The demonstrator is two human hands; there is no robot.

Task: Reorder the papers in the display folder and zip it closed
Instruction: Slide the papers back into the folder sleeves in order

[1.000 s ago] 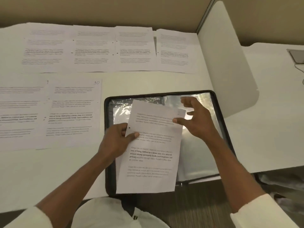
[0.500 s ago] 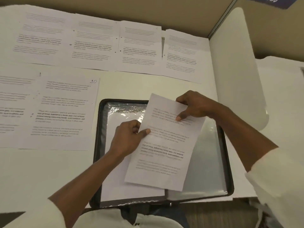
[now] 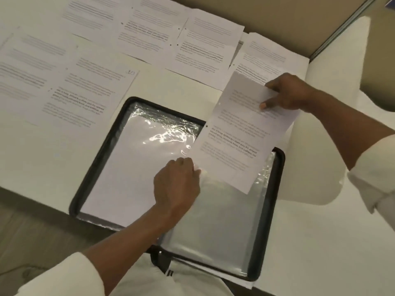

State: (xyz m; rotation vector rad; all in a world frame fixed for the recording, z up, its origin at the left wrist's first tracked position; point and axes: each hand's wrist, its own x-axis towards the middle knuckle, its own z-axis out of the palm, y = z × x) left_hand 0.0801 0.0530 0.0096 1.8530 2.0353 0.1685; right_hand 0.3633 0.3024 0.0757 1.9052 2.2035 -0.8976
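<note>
The black-edged display folder (image 3: pixel 98 154) lies open on the white desk, its clear plastic sleeves showing. The left sleeve holds a blank-looking white sheet (image 3: pixel 136 167). My right hand (image 3: pixel 286 92) pinches the top of a printed sheet (image 3: pixel 241 133), lifted over the folder's upper right part. My left hand (image 3: pixel 177 182) rests near the folder's middle, fingers closed at the sheet's lower left corner and the sleeve edge; which of the two it grips I cannot tell.
Several printed sheets lie in rows on the desk, one marked "10" (image 3: pixel 85 90) left of the folder, others (image 3: pixel 201 45) along the back. A white divider panel (image 3: pixel 342 60) stands to the right. The folder's near edge overhangs the desk.
The printed sheet has moved up and to the right in my right hand. My left hand has slid from its left edge down to its lower corner. The left sleeve is now uncovered.
</note>
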